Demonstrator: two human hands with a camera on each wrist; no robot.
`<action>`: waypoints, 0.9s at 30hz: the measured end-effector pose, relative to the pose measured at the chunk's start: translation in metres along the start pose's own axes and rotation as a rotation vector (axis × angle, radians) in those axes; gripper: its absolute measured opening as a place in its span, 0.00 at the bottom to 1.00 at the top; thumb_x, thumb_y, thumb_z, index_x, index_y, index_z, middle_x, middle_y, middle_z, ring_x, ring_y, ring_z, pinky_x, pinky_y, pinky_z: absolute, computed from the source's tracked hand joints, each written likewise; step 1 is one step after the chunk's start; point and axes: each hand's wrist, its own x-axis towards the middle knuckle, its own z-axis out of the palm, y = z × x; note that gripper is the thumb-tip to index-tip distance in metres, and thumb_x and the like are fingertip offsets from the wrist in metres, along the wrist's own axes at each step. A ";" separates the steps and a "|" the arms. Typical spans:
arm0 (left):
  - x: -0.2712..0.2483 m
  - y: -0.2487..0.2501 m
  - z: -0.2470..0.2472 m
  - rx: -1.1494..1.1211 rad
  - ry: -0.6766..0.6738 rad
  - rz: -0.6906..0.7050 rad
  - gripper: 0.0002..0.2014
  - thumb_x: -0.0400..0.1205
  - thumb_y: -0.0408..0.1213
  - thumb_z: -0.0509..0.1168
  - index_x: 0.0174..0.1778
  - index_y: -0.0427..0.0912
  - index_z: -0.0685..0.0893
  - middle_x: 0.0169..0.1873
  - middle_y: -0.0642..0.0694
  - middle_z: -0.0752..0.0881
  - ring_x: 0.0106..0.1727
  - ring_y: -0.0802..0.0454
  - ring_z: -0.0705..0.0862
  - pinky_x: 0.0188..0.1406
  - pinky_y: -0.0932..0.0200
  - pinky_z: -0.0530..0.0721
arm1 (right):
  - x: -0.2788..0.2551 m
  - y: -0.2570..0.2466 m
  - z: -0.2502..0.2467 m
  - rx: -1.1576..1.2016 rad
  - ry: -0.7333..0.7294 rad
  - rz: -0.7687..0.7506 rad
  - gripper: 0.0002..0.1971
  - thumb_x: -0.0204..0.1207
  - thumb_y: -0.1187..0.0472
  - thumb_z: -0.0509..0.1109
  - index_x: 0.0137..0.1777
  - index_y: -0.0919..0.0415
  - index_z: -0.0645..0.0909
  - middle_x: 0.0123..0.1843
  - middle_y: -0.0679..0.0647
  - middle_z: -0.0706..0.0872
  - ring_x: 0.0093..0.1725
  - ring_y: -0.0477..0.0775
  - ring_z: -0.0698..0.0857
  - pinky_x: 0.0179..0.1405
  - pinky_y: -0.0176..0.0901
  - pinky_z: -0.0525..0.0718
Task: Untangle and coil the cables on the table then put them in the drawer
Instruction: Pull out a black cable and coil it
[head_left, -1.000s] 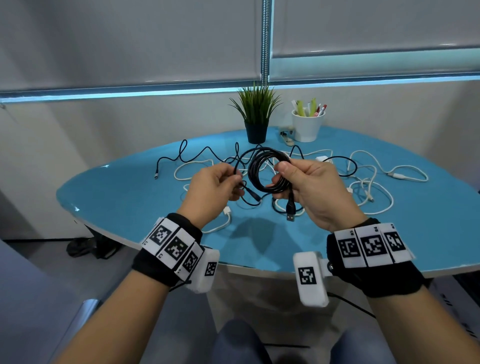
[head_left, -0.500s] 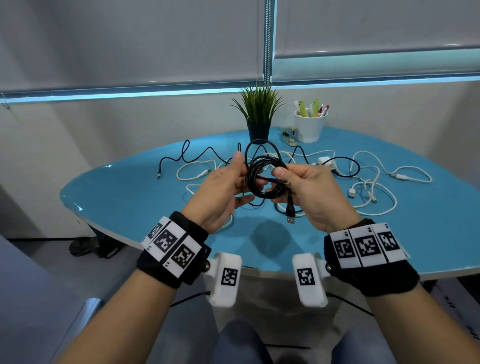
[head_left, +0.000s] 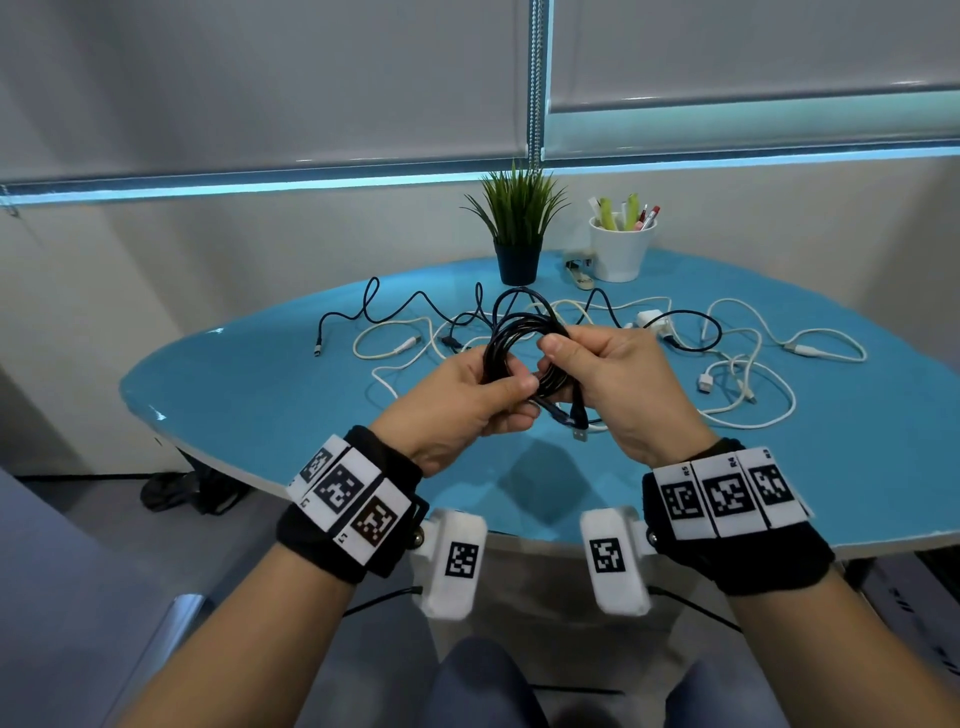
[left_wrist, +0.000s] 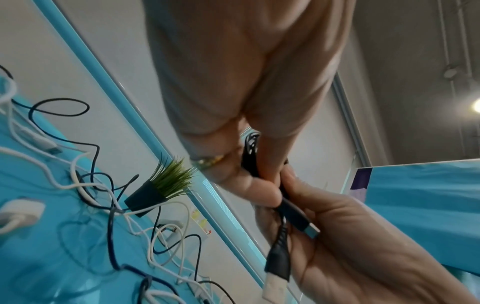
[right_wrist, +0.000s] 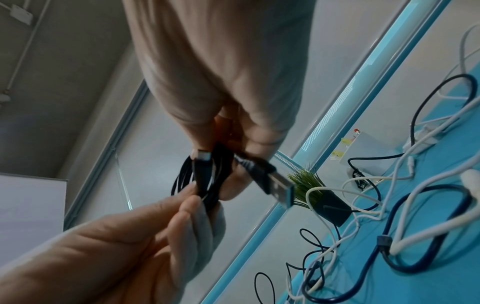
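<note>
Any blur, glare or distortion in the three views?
Head: sharp, table edge bowed by the wide lens, hands' shadow on it. Left wrist: lamp flares at right edge, left hand soft. Right wrist: USB plug and left hand motion-blurred.

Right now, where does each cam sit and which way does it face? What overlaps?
Head: on the head, facing forward-down at the blue table; shows both forearms, left hand, right hand.
Left wrist: under the left hand, facing the fingertips.
Right wrist: under the right hand, likewise.
Shared: black cable coil, potted plant.
</note>
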 end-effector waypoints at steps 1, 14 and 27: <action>0.000 0.000 0.001 -0.030 0.025 0.014 0.08 0.80 0.25 0.64 0.42 0.41 0.74 0.30 0.47 0.84 0.28 0.59 0.84 0.32 0.68 0.85 | 0.001 0.001 -0.001 -0.002 0.004 0.003 0.09 0.78 0.67 0.68 0.36 0.64 0.85 0.32 0.59 0.82 0.32 0.49 0.83 0.38 0.43 0.89; 0.002 0.001 0.000 -0.020 0.084 -0.050 0.15 0.75 0.20 0.67 0.49 0.41 0.72 0.40 0.39 0.85 0.35 0.50 0.86 0.35 0.61 0.88 | -0.001 -0.002 0.005 0.005 0.043 -0.031 0.10 0.78 0.68 0.67 0.40 0.56 0.87 0.28 0.49 0.84 0.33 0.48 0.85 0.37 0.41 0.89; -0.010 0.014 -0.003 0.419 0.063 0.052 0.10 0.81 0.32 0.65 0.33 0.39 0.81 0.29 0.48 0.83 0.21 0.67 0.75 0.20 0.78 0.68 | 0.007 -0.001 -0.010 -0.157 0.098 -0.124 0.11 0.78 0.66 0.69 0.38 0.51 0.87 0.31 0.52 0.85 0.36 0.49 0.86 0.44 0.51 0.90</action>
